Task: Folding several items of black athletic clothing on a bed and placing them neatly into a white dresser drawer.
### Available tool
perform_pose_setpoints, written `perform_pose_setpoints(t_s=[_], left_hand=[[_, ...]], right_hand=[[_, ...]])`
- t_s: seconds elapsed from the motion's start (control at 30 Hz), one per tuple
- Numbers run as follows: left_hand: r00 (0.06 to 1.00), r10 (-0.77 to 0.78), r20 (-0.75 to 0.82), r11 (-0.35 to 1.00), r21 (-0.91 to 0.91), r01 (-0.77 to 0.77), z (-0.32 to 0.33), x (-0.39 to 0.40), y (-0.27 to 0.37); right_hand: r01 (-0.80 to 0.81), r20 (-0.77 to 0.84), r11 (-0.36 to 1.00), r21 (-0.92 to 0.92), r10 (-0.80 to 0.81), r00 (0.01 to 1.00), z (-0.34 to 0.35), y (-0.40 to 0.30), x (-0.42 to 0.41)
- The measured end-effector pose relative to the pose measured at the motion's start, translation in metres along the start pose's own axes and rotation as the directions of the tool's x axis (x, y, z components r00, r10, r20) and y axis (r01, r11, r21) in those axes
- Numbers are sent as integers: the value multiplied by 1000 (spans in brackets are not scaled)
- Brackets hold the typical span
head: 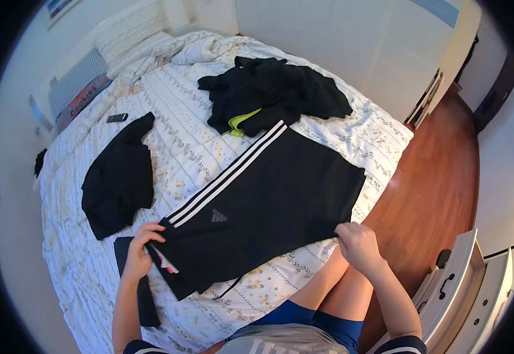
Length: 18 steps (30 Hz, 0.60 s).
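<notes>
Black Adidas shorts (274, 190) with white side stripes lie flat and folded over on the bed before me. My left hand (140, 252) grips the waistband end, its fingers over the top edge, beside a white and pink label (167, 264). The thumb is partly hidden. My right hand (358, 245) pinches the lower right corner of the shorts near the bed's edge. A dark drawstring (229, 286) hangs from the near edge. A piece of dark folded cloth (148, 305) lies partly under my left forearm.
Black folded clothing (122, 181) lies at the left. A heap of black clothes (274, 90) with a yellow-green piece (241, 121) sits farther back. A remote control (117, 117) rests on the floral bedding (173, 146). Drawers (453, 283) stand pulled out at the right, above a wooden floor (434, 177).
</notes>
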<state>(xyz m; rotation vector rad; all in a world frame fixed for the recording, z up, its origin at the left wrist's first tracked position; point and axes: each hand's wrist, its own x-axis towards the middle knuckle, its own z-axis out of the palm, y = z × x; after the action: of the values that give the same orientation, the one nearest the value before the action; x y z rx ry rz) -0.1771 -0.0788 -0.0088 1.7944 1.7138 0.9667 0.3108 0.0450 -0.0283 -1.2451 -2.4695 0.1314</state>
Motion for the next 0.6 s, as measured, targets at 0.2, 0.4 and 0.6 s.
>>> perform_pose_setpoints(t_s=[0.2,0.4,0.6], left_hand=[[902,-280,328,956,184,230,-40,-29,-5],[972,-49,231,999,25,44,45,98,-19],[969,3,245,999,45,-15,174,252,-8]], right_hand=[[-198,584,969,146,77,808,-45,-40,22],[-145,-206,970,196,185,961,29,55,54],[-302,-148,926,225,339,929,41,88,55]])
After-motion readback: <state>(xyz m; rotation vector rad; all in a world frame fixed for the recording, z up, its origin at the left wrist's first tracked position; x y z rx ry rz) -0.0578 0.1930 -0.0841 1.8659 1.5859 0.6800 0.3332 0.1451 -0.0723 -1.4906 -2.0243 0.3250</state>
